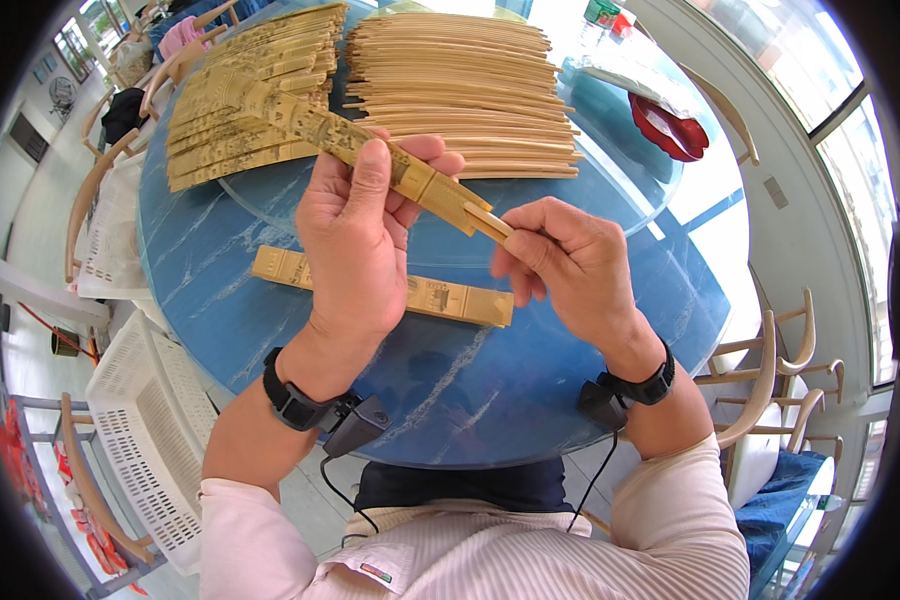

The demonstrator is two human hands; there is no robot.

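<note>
My left hand (pixel 355 230) is closed around a long, narrow, folded strip of gold printed paper (pixel 435 190), its thumb on top. The strip slants from upper left to lower right above the blue table. Pale thin wooden sticks (pixel 490 222) show at its lower right end, partly inside or against the paper. My right hand (pixel 575 265) pinches these sticks between thumb and fingers. Beneath my hands, a second folded gold strip (pixel 460 302) lies on the table, partly hidden by my left wrist.
On the blue marbled round table (pixel 390 365), a stack of gold printed strips (pixel 220 130) lies at the far left, beside a large pile of thin wooden sticks (pixel 460 90). A red dish (pixel 667 128) sits far right. White plastic crates (pixel 150 430) and wooden chairs (pixel 770 380) surround the table.
</note>
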